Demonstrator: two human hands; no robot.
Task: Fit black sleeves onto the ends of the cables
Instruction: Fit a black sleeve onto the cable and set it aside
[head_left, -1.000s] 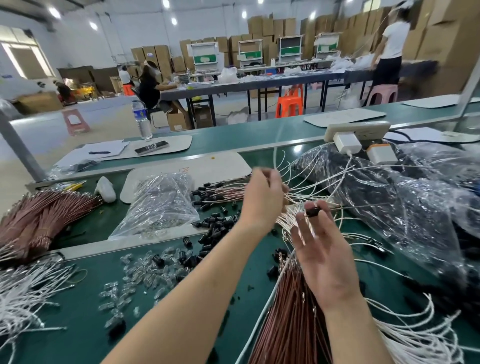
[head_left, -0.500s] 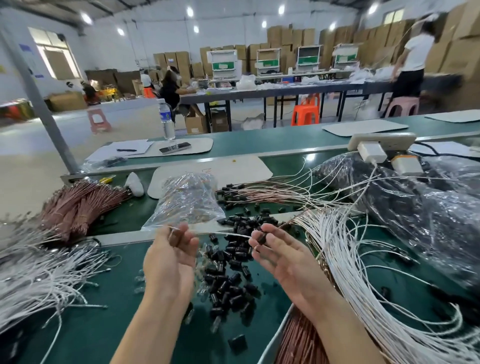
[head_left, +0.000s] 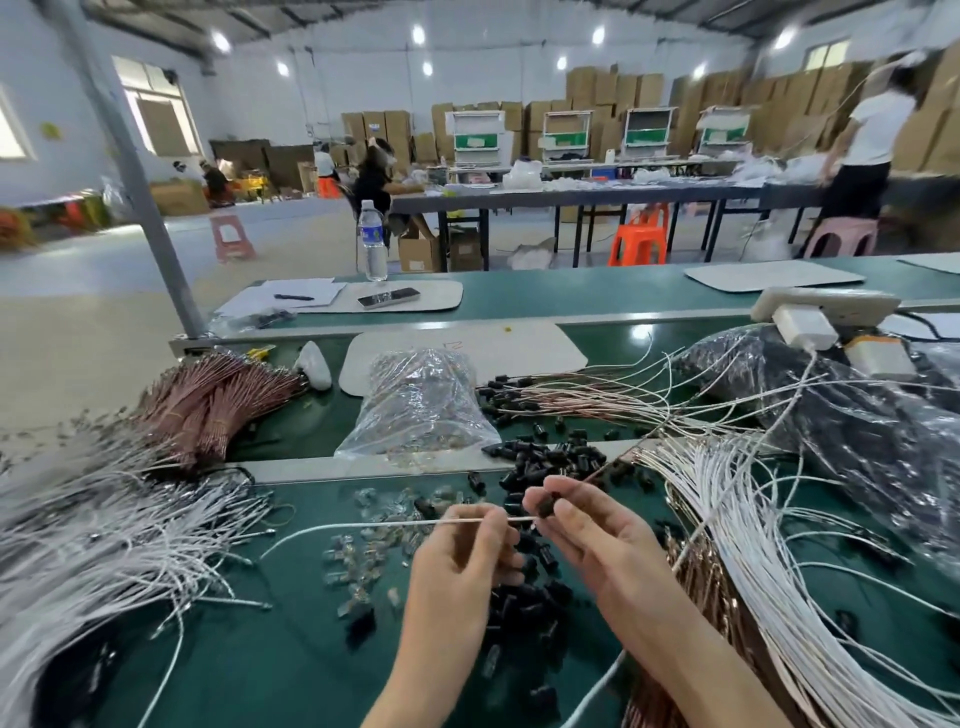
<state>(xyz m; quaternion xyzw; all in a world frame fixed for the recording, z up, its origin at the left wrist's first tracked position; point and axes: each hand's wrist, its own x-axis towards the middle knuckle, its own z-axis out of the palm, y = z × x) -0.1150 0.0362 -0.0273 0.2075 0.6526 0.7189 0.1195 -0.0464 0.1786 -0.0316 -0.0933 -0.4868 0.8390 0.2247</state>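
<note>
cable (head_left: 395, 522): thin, white, held level, slack tail drooping left.
sleeve (head_left: 545, 507): short black tube, pinched at the cable's right end.
loose sleeves (head_left: 540, 466): black, scattered heap just beyond.
white bundle (head_left: 753, 551): fanned out, right.

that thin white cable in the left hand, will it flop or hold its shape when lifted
Probably semi-stiff: from the left hand the white cable runs out nearly straight, sagging only gently toward its far end. It is likely light, since a fingertip pinch carries it. Its short tip points straight at the black sleeve in the right hand, so it should thread without buckling.
</note>
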